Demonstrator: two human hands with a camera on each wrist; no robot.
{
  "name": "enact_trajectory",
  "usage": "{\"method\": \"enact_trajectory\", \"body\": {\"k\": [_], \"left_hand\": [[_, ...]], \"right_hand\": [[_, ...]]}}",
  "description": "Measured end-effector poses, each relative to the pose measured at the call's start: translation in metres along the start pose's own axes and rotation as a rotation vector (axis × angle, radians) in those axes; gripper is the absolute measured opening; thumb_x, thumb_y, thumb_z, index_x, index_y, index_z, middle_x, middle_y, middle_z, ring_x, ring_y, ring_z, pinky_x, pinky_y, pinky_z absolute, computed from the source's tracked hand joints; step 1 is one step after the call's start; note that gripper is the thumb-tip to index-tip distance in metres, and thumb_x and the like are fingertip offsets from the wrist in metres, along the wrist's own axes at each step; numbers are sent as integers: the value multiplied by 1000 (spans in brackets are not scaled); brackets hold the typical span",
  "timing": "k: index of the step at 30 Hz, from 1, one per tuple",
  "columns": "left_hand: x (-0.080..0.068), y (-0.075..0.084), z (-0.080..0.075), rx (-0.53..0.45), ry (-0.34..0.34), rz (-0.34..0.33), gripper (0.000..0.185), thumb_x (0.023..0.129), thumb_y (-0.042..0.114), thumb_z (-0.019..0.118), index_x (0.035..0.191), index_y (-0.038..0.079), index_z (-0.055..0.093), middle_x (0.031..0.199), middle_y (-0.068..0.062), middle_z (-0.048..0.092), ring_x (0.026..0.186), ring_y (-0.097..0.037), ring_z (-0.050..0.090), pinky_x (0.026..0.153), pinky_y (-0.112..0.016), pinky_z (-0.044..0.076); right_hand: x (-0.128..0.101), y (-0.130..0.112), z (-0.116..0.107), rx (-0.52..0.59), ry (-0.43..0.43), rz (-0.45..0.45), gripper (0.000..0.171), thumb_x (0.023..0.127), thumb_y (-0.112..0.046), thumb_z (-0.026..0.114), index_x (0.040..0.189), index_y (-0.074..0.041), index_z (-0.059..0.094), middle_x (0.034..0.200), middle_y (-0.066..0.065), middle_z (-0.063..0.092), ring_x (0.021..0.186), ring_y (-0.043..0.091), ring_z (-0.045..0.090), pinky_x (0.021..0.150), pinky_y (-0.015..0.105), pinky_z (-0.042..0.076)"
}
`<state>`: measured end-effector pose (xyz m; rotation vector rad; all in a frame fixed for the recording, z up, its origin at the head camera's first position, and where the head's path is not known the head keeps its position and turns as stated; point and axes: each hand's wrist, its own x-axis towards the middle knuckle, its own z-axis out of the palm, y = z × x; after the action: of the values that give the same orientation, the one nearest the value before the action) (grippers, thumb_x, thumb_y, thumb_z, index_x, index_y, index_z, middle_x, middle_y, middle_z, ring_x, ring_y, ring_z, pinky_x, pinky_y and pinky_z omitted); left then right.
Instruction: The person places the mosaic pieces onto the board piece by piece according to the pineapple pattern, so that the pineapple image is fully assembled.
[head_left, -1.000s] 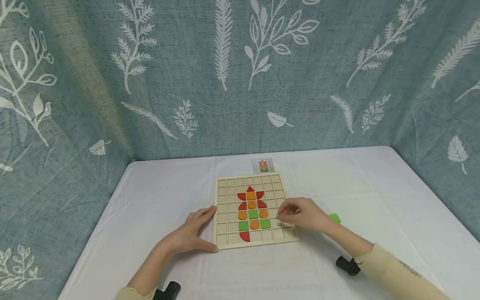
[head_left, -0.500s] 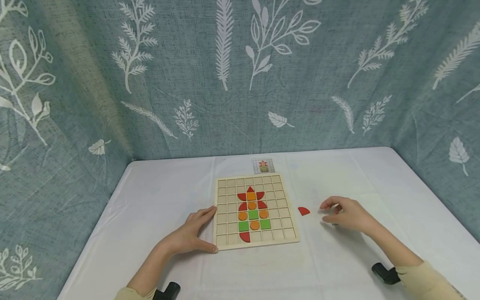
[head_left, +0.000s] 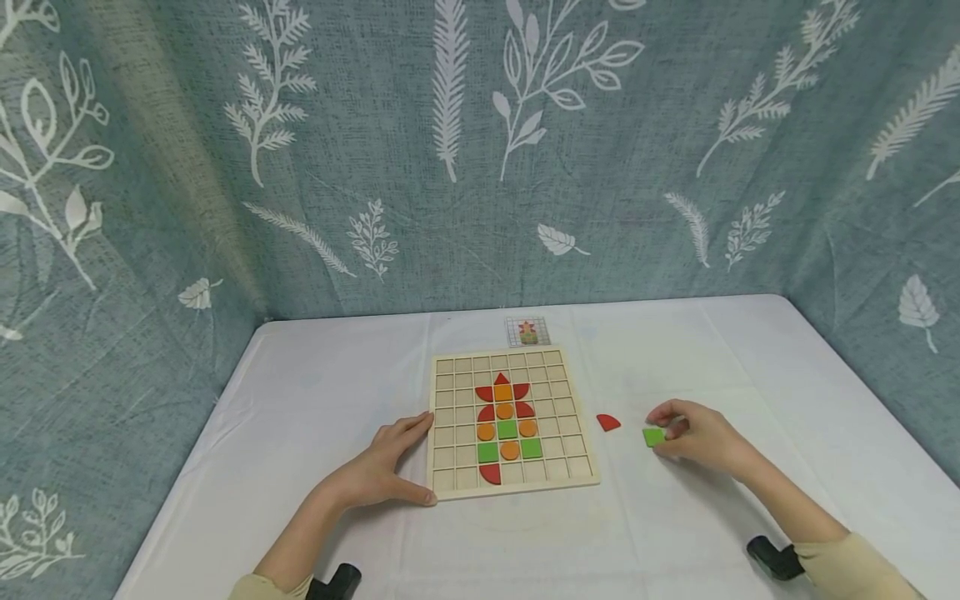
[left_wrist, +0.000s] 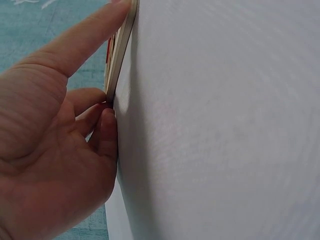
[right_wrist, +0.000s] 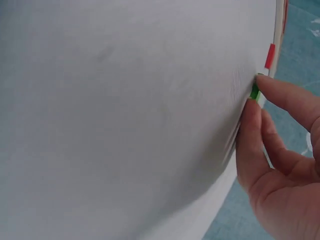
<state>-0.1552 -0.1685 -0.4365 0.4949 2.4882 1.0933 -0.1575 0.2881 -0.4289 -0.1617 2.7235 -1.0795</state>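
A wooden grid board [head_left: 570, 408] lies on the white table, with red, orange and green pieces set in its cells as a flower shape. My left hand [head_left: 390, 467] rests flat against the board's left edge [left_wrist: 120, 60], fingers straight. To the right of the board my right hand [head_left: 693, 433] pinches a small green square tile [head_left: 653, 436] between thumb and fingers, right at the tabletop; the tile's edge [right_wrist: 255, 91] also shows in the right wrist view. A loose red quarter-round piece [head_left: 607, 422] lies on the cloth between the board and that hand.
A small pattern card [head_left: 527, 331] lies just behind the board. The white cloth-covered table [head_left: 315, 392] is enclosed by blue leaf-print curtains [head_left: 480, 150] at the back and sides. Black wrist mounts [head_left: 772, 557] show near the bottom edge.
My right hand left the board's right part, moved right over the cloth, and now pinches the green tile. The red quarter-round piece now lies on the table. The left hand stayed put.
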Motion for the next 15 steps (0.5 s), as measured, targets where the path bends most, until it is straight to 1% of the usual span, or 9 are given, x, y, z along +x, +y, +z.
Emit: {"method": "enact_trajectory", "body": {"k": [4,7,12,15], "left_hand": [[0,0,0,0,-1,4,108,68,33,89,154,8,29,158,-12,23,139,-35,19,110,-61,21],[1,1,0,-2,-1,2,108,68,33,89,154,8,29,158,-12,24,139,-36,19,109,-62,21],[0,2,0,0,-1,-3,109,68,33,89,154,7,29,158,-13,24,139,-36,19,110,-61,21],[0,2,-1,-1,-2,-2,108,68,33,89,154,8,29,158,-13,23,140,-36,19,110,-61,21]], "right_hand": [[5,-5,3,37,-6,1,37,79,-6,79,111,-1,63,97,5,62,86,20,56,65,27,50],[6,-5,2,34,-12,6,36,78,-9,79,110,-2,64,94,3,62,85,19,56,66,27,49],[11,-2,-2,30,-51,-3,33,79,-12,80,108,-4,66,89,3,57,80,17,52,65,24,45],[15,1,-5,42,-77,-27,32,79,-14,80,107,-4,67,86,3,55,77,16,50,64,24,43]]}}
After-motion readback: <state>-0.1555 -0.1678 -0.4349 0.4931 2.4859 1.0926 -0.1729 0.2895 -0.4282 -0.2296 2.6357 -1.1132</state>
